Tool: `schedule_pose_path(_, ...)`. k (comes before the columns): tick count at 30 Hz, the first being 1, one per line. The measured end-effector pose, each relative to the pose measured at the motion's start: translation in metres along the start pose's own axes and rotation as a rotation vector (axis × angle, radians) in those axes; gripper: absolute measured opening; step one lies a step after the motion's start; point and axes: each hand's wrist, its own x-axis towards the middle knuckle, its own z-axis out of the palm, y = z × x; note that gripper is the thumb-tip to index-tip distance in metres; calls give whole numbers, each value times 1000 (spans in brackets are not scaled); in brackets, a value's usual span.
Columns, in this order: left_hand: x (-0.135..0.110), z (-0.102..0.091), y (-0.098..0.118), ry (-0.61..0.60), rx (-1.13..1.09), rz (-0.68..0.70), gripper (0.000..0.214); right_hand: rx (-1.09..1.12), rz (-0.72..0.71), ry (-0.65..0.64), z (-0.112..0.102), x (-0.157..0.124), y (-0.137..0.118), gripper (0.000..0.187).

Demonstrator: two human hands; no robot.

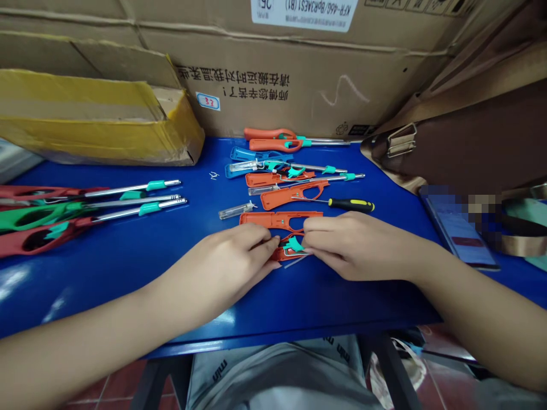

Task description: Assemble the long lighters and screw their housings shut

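Note:
An orange lighter half-shell with a teal trigger lies between my hands near the table's front. My left hand is closed on its left end, fingertips bent over it. At the trigger side, my right hand pinches the other end; its fingertips partly cover the parts there. A thin clear strip shows just below the shell. Directly above lies a matching orange half-shell, inner side up. A clear fuel tank is to its upper left, and a black-and-yellow screwdriver to its upper right.
Opened blue and orange lighters lie farther back, with orange closed ones behind. Red and green lighters are at left. Cardboard boxes wall the back; a phone rests at right on the blue table.

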Motion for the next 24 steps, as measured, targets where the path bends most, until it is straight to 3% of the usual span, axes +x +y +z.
schedule_pose_path(10, 2, 0, 2, 1, -26, -11, 31, -18, -41, -5, 1, -1, 0, 23)
schedule_pose_path(18, 2, 0, 6, -12, 96, 74, 33, -270, -77, -69, -1, 1, -16, 19)
schedule_pose_path(21, 1, -1, 7, 4, 108, 91, 31, -222, -48, -35, 0, 1, -16, 22)
schedule_pose_path(24, 1, 0, 7, 18, 92, 70, 30, -12, 34, 6, -1, 2, -9, 24)
